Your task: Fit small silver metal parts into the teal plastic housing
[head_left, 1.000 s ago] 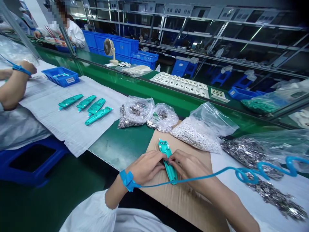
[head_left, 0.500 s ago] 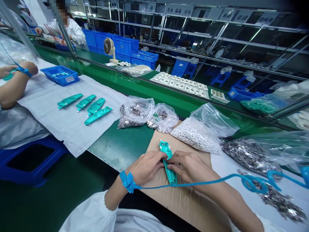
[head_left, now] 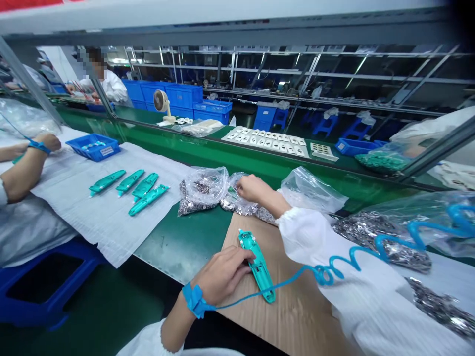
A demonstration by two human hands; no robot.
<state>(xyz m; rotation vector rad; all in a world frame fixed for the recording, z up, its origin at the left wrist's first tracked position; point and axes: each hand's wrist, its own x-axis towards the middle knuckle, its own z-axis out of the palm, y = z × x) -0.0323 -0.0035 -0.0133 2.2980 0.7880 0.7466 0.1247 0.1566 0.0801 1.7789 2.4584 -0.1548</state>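
Observation:
A teal plastic housing lies on a brown cardboard sheet in front of me. My left hand, with a blue wrist strap, rests against the housing's left side, fingers curled on it. My right hand is stretched forward into a clear bag of small metal parts, fingers bent down into it; what they hold, if anything, is hidden. A blue coiled cord runs from the strap across my right sleeve.
Several teal housings lie on white foam sheet to the left, beside a blue tray. More bags of metal parts sit around the cardboard. A co-worker's arm is at far left. A green conveyor runs behind.
My right hand left the teal housing and reached forward into the bag of metal parts. My left hand stayed on the housing. The camera tilted up.

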